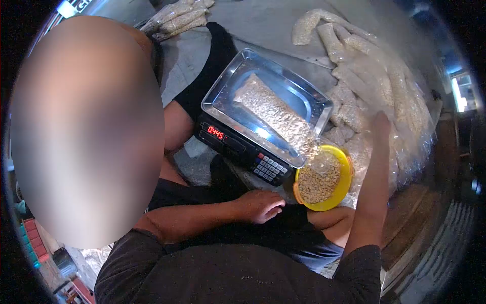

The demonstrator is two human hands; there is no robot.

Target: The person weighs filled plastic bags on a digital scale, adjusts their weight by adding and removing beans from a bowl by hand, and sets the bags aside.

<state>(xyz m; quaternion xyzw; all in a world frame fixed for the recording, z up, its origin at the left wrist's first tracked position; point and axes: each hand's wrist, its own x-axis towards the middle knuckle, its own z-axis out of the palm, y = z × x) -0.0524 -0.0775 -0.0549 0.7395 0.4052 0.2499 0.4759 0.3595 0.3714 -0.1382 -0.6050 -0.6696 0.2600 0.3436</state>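
Observation:
My left hand rests over my lap in front of the scale, fingers curled, with nothing visible in them. My right hand reaches out to the pile of filled clear plastic bags at the right; its fingers are blurred. A digital scale shows lit red digits. On its steel tray lies a clear bag of pale flaky pieces, its end pointing at a yellow bowl. The bowl has orange handles and holds loose pale pieces.
Another person, blurred at the left, sits close by, with a dark-clad foot beside the scale. More filled bags lie at the back. A grey sheet covers the floor, and wooden boards show at the right.

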